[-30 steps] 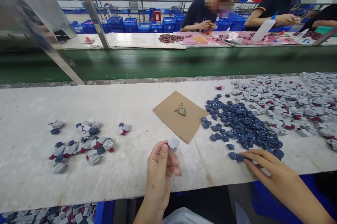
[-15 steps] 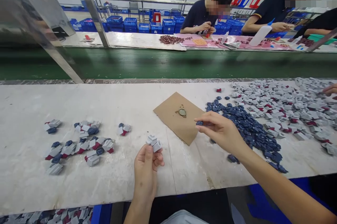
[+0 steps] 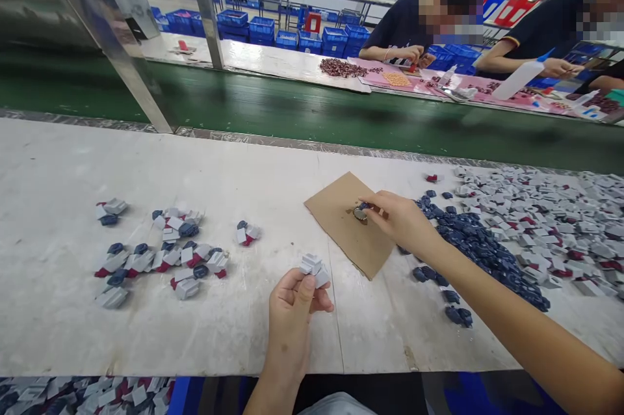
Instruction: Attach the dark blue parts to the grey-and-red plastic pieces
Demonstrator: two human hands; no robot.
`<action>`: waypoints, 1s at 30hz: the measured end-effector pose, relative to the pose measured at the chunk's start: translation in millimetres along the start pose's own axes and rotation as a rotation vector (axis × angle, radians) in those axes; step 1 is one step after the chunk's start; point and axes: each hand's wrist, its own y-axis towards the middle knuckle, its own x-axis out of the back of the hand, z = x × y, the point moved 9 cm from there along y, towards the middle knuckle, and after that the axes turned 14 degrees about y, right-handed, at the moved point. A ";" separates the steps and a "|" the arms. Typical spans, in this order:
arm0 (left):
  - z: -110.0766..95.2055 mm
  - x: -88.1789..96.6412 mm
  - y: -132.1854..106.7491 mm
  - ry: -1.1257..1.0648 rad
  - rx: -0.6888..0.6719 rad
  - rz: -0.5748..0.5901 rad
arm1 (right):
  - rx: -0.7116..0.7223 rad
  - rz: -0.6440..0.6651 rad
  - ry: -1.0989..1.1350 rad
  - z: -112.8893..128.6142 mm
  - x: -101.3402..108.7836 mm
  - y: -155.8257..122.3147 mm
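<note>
My left hand [image 3: 297, 304] pinches a small grey-and-white moulded piece [image 3: 313, 267] above the front of the table. With thumb and fingers closed, my right hand [image 3: 397, 220] holds a small dark blue piece [image 3: 363, 205] at a little round dish [image 3: 360, 214]. That dish sits on a brown cardboard square [image 3: 368, 252] with dark stains around it. Whether the blue piece touches what is in the dish, I cannot tell. To the right of the cardboard lies a heap of dark blue pieces [image 3: 478, 246].
Joined grey, red and blue pieces [image 3: 141, 260] lie at the left. A large grey-and-red heap [image 3: 550, 220] covers the right. Below the table's front edge stands a blue-rimmed bin [image 3: 185, 395] of pieces. Beyond the green conveyor [image 3: 273, 103], two people work at another table [image 3: 273, 64].
My right hand has brought the blue piece left to the round dish on the cardboard. My left hand still holds the grey-and-white piece. The camera view has shifted and tilted.
</note>
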 end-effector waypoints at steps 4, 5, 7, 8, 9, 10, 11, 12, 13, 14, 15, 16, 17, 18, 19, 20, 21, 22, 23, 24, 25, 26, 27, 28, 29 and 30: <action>1.6 1.6 -0.7 0.048 -0.009 -0.013 | 0.039 0.014 -0.073 -2.8 -7.9 0.3; 1.7 1.8 -1.0 0.063 -0.015 -0.015 | 0.043 0.014 -0.067 -2.3 -8.0 0.0; 0.7 1.4 -2.0 0.086 -0.031 -0.022 | 0.052 -0.011 -0.056 4.4 -3.0 -2.0; -0.2 1.1 -3.0 0.093 -0.037 -0.029 | 0.048 -0.044 -0.028 10.4 3.0 -4.2; -1.3 0.9 -4.3 0.095 -0.041 -0.044 | 0.035 -0.084 0.024 17.8 10.2 -7.4; -2.9 0.6 -6.1 0.092 -0.045 -0.063 | 0.015 -0.121 0.101 26.3 17.7 -11.6; -4.8 -0.1 -8.3 0.086 -0.051 -0.084 | -0.012 -0.150 0.191 35.4 24.4 -16.7; -6.8 -1.7 -10.7 0.078 -0.056 -0.099 | -0.039 -0.168 0.284 45.3 29.7 -22.2; -8.9 -4.2 -13.2 0.068 -0.060 -0.108 | -0.058 -0.173 0.364 55.9 33.4 -27.7; -10.8 -7.8 -15.6 0.057 -0.066 -0.106 | -0.063 -0.168 0.420 67.4 36.1 -32.7; -12.9 -12.0 -17.9 0.046 -0.074 -0.095 | -0.056 -0.161 0.455 78.6 38.3 -37.1; -14.8 -16.7 -19.9 0.038 -0.083 -0.076 | -0.042 -0.157 0.477 88.6 40.3 -40.6; -16.4 -20.7 -21.6 0.032 -0.092 -0.060 | -0.022 -0.152 0.492 97.1 41.7 -43.3; -17.8 -23.8 -23.1 0.030 -0.101 -0.048 | -0.002 -0.146 0.503 103.7 42.6 -45.2; -18.8 -25.9 -24.3 0.034 -0.109 -0.042 | 0.017 -0.142 0.513 108.4 43.2 -46.5; -19.2 -27.1 -25.1 0.041 -0.111 -0.041 | 0.031 -0.139 0.522 111.4 43.5 -47.3; -19.0 -27.6 -25.7 0.047 -0.109 -0.043 | 0.043 -0.137 0.531 113.1 43.6 -48.0; -18.6 -27.7 -26.2 0.050 -0.106 -0.047 | 0.053 -0.138 0.538 113.9 43.6 -48.5; -18.2 -27.8 -26.5 0.050 -0.103 -0.051 | 0.058 -0.139 0.542 114.1 43.4 -48.9; -17.9 -28.1 -26.8 0.047 -0.101 -0.052 | 0.061 -0.140 0.543 113.9 43.1 -49.4; -17.7 -28.7 -27.1 0.043 -0.101 -0.051 | 0.065 -0.141 0.543 113.8 42.7 -49.8; -17.7 -29.5 -27.3 0.040 -0.102 -0.048 | 0.070 -0.143 0.540 114.0 42.3 -50.3; -17.8 -30.4 -27.6 0.039 -0.104 -0.045 | 0.079 -0.146 0.537 114.6 42.2 -50.8; -18.1 -31.3 -27.8 0.037 -0.106 -0.042 | 0.091 -0.150 0.535 115.5 42.2 -51.3; -18.7 -32.1 -27.9 0.036 -0.111 -0.041 | 0.105 -0.155 0.532 116.9 42.4 -51.9; -19.4 -32.7 -28.1 0.036 -0.118 -0.042 | 0.120 -0.158 0.531 118.4 42.5 -52.6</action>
